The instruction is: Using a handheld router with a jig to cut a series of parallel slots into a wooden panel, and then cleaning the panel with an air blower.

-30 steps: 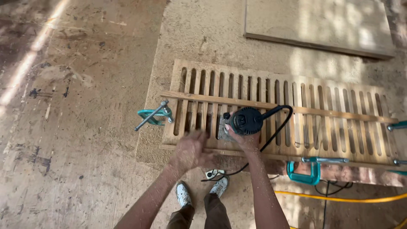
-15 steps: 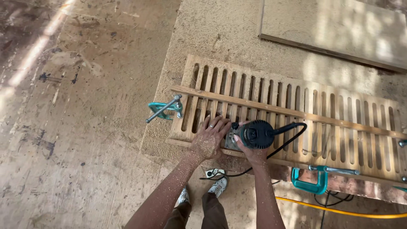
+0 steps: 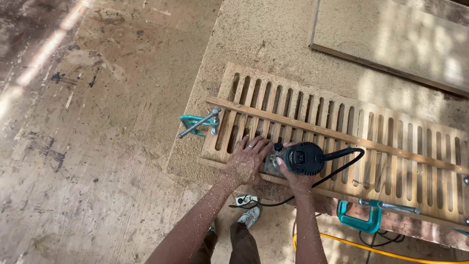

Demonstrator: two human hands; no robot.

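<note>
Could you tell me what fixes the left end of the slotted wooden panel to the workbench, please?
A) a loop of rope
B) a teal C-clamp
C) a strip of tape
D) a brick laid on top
B: a teal C-clamp grips the left end of the slotted wooden panel, where the guide strip ends.

No packages, signs or screens visible. Only one small label: pale marking on dark top cap of router (image 3: 304, 158), near front edge of slatted wooden panel (image 3: 391, 142), toward its left end. Rounded shape, light on black; too small to make out further.
</note>
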